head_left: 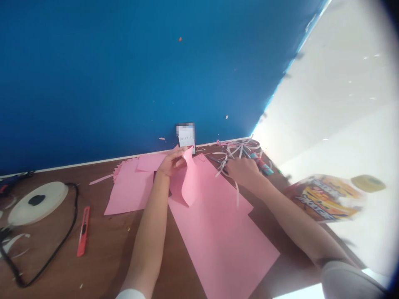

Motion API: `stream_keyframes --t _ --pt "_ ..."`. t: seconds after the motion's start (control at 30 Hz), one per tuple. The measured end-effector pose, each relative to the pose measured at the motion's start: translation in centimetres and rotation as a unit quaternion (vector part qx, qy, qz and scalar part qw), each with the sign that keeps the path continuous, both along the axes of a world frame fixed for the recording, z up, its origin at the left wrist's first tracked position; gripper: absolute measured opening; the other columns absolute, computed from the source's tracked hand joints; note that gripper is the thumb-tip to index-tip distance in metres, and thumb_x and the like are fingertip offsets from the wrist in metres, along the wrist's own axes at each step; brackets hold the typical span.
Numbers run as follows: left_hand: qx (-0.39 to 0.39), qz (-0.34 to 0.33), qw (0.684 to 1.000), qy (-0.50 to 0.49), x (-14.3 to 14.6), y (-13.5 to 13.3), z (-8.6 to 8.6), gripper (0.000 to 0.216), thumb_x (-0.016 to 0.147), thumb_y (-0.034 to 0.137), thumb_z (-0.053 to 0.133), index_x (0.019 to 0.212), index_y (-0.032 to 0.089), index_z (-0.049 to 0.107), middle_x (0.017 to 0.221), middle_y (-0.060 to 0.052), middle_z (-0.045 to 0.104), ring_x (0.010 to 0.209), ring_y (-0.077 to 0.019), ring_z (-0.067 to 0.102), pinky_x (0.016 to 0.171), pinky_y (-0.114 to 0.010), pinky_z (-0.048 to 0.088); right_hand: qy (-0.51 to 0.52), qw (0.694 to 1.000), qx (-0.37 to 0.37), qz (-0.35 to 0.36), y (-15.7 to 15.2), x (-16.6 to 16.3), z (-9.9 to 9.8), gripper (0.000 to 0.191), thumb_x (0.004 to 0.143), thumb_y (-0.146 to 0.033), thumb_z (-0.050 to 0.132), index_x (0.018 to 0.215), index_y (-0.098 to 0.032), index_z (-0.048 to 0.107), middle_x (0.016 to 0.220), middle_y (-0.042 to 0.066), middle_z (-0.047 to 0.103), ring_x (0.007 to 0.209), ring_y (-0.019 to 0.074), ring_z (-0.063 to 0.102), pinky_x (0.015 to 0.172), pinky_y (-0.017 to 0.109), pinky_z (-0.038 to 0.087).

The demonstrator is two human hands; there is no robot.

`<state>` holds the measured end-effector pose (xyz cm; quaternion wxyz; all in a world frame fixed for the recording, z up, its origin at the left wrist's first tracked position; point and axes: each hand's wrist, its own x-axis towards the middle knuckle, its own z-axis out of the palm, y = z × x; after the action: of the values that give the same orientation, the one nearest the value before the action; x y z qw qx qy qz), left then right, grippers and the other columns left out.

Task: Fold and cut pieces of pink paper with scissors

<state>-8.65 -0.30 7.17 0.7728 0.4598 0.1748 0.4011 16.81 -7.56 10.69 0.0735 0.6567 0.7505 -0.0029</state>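
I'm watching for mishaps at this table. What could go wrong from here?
The pink sheet held in the left hand is already bent, so it might crease. The right hand is beside tangled pale strips, which could snag. The phone stands upright just beyond the left hand, so a bump might topple it.

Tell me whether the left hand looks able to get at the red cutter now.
Probably yes: the red cutter lies uncovered on the table, to the left of the left forearm. The left hand holds pink paper, though, and would likely need to release it first.
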Motion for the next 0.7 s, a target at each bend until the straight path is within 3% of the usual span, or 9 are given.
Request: stream_keyframes --t 0.1,0.2,0.27,0.37,0.47,0.53,0.6,0.7 --pt "0.011 -0.031 0.999 0.023 0.6 -0.1 -0.2 0.021 0.078 0.032 0.063 0.07 0.016 0.053 0.039 0.008 0.033 0.033 -0.0033 0.024 0.039 -0.017 0.02 0.053 0.984 0.151 -0.077 0.6 0.9 1.5 0.036 0.087 -0.013 0.037 0.117 -0.01 0.057 0.084 0.018 0.065 0.078 0.0288 0.064 0.067 0.039 0.047" --pt "0.017 -0.043 0.997 0.057 1.0 -0.1 -0.4 0.021 0.081 0.031 0.063 0.074 0.016 0.051 0.041 0.009 0.036 0.034 -0.0031 0.025 0.041 -0.017 0.023 0.12 0.944 0.296 -0.078 0.6 0.7 2.2 0.054 0.088 -0.015 0.033 0.141 -0.014 0.033 0.12 0.023 0.055 0.098 0.032 0.058 0.074 0.042 0.047" --pt "0.024 -0.048 0.995 0.079 1.1 -0.1 -0.5 0.022 0.082 0.031 0.063 0.074 0.016 0.05 0.043 0.008 0.038 0.037 -0.0032 0.028 0.044 -0.017 0.025 0.11 0.939 0.322 -0.043 0.6 0.3 1.9 0.063 0.086 -0.014 0.035 0.147 -0.014 0.022 0.139 0.025 0.039 0.113 0.0366 0.049 0.081 0.047 0.045" --pt "0.039 -0.071 0.991 0.11 1.0 -0.1 -0.3 0.023 0.082 0.032 0.063 0.074 0.016 0.049 0.046 0.007 0.041 0.04 -0.0031 0.031 0.045 -0.017 0.026 0.032 0.968 0.249 0.024 0.4 -0.2 0.7 0.061 0.084 -0.011 0.038 0.145 -0.014 0.031 0.144 0.024 0.036 0.118 0.0386 0.045 0.088 0.05 0.04" --pt "0.049 -0.091 0.986 0.13 0.9 -0.1 -0.1 0.025 0.08 0.033 0.065 0.073 0.015 0.049 0.048 0.007 0.041 0.04 -0.0031 0.034 0.045 -0.017 0.025 -0.023 0.994 0.093 0.053 0.2 -0.4 -0.2 0.051 0.083 -0.007 0.04 0.132 -0.014 0.05 0.13 0.022 0.053 0.109 0.0342 0.055 0.084 0.044 0.042" --pt "0.047 -0.097 0.985 0.136 0.9 -0.1 0.0 0.025 0.078 0.034 0.065 0.072 0.015 0.049 0.048 0.007 0.041 0.039 -0.0033 0.034 0.043 -0.017 0.024 -0.028 0.999 0.007 0.029 0.1 -0.4 -0.4 0.047 0.083 -0.008 0.042 0.128 -0.015 0.054 0.115 0.02 0.063 0.099 0.0318 0.062 0.078 0.04 0.044" --pt "0.041 -0.106 0.984 0.136 0.9 -0.1 0.2 0.024 0.076 0.033 0.066 0.071 0.015 0.05 0.047 0.007 0.041 0.038 -0.0032 0.034 0.042 -0.016 0.024 -0.023 0.999 -0.025 -0.009 0.0 -0.5 -0.1 0.044 0.084 -0.008 0.042 0.125 -0.016 0.056 0.103 0.018 0.068 0.092 0.0309 0.066 0.073 0.038 0.045" --pt "0.032 -0.121 0.984 0.124 1.3 -0.3 0.6 0.023 0.074 0.03 0.065 0.067 0.015 0.049 0.045 0.007 0.039 0.038 -0.0026 0.032 0.041 -0.015 0.025 0.007 1.0 0.008 -0.021 -0.2 -0.9 0.6 0.041 0.086 -0.01 0.042 0.124 -0.018 0.055 0.094 0.016 0.069 0.088 0.0312 0.067 0.071 0.038 0.046"
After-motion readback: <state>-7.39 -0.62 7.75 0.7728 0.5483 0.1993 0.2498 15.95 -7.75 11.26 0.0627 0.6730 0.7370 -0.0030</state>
